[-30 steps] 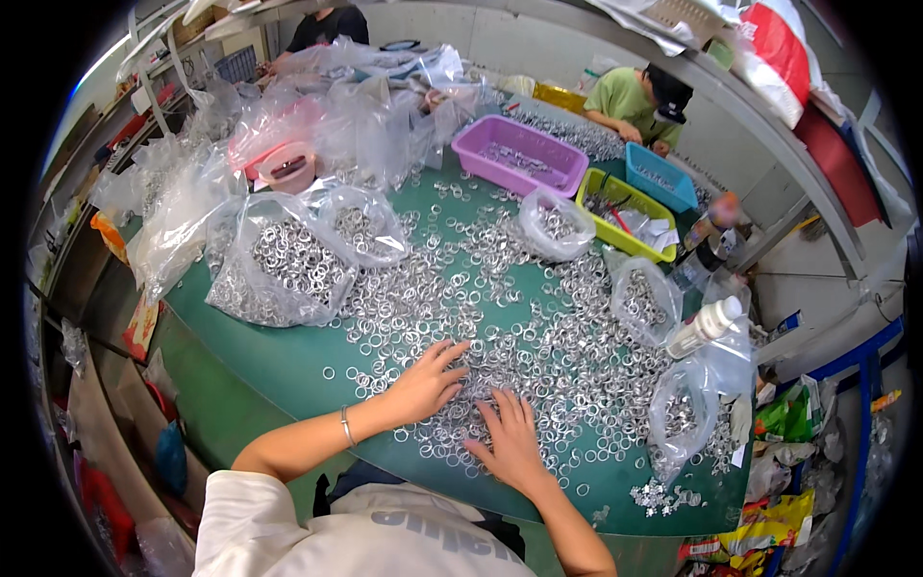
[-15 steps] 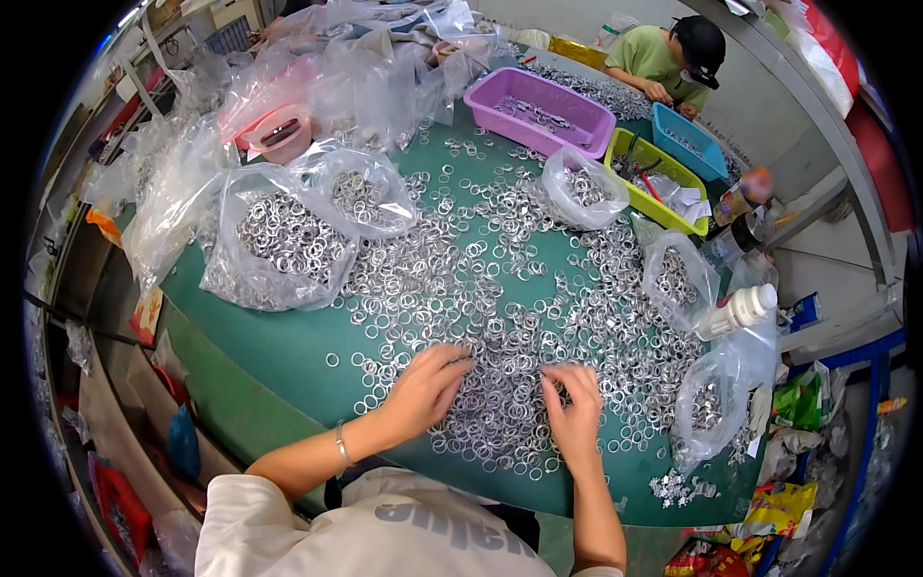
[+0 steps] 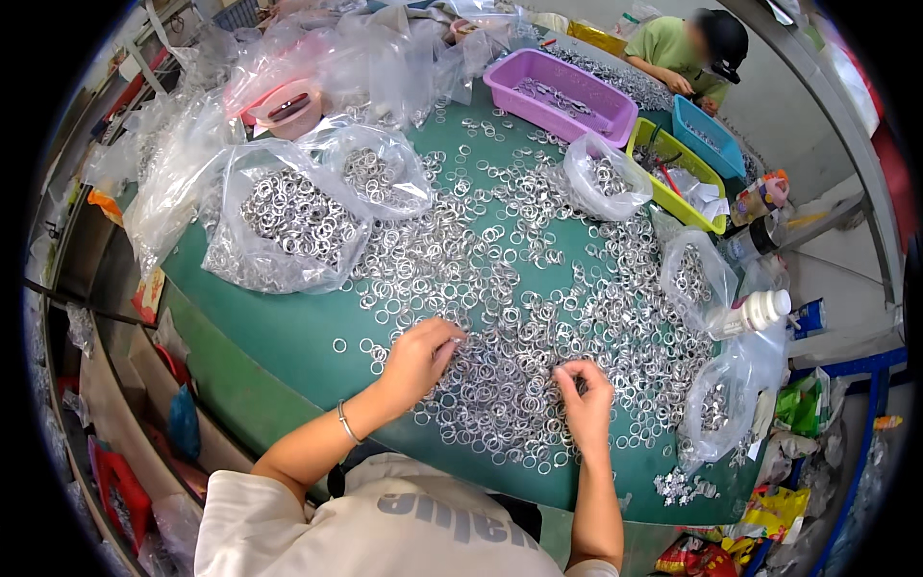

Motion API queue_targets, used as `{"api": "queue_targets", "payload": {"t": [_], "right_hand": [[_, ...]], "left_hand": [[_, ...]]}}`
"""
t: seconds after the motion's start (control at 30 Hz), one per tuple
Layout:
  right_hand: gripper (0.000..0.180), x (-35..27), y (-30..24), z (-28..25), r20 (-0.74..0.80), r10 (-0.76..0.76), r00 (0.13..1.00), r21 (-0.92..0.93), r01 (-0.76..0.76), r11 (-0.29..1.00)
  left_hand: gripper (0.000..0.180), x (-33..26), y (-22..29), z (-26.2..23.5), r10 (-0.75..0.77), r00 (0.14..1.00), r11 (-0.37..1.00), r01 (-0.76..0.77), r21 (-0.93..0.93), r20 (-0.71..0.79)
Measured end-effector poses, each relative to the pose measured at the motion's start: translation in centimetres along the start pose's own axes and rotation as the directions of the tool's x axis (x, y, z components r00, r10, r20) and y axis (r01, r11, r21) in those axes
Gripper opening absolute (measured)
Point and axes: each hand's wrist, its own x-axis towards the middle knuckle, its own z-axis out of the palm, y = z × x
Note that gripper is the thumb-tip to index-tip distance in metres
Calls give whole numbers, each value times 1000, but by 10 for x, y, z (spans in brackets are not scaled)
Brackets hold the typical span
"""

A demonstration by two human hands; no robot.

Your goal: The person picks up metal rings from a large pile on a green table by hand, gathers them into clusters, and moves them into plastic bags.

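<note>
A wide heap of small silvery metal rings [image 3: 500,389] spreads over the green tabletop [image 3: 288,337]. My left hand [image 3: 415,361], with a bracelet on its wrist, is at the heap's left side, its fingertips pressed together over the rings. At the right side of the heap, my right hand [image 3: 586,396] bends its thumb and forefinger into a pinch. Whatever small thing sits between either hand's fingertips is too small to make out. Looser rings lie beyond both hands, toward a clear plastic bag [image 3: 221,245] filled with more rings.
Further ring-filled bags line the right side, beside a white bottle [image 3: 755,314]. Purple [image 3: 615,135], lime-green [image 3: 697,216] and blue [image 3: 716,159] baskets stand at the back right. A co-worker in green [image 3: 663,48] sits beyond them. Crumpled plastic bags [image 3: 365,67] cover the back left.
My left hand has moved slightly away from me, its fingers still together. My right hand has shifted a little right and down, its fingers curling into a tighter pinch. The view has shifted slightly.
</note>
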Motion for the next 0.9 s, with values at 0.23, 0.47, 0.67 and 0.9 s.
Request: {"api": "queue_targets", "payload": {"t": [0.23,0.47,0.67,0.9], "right_hand": [[19,-8,-12,-15,-43,-74,996,-352,54,935],[28,-4,-30,23,349,-388,853,-376,507,775],[14,-18,-19,3,254,-329,910,-439,412,799],[37,-9,-31,10,325,-340,883,-322,441,838]], "left_hand": [[18,1,6,-13,-398,879,640,470,-608,261],[19,-9,6,-16,-466,803,579,595,-558,372],[33,-25,-7,-24,-526,772,519,623,-585,356],[27,19,5,-9,7,999,994,-12,109,45]]}}
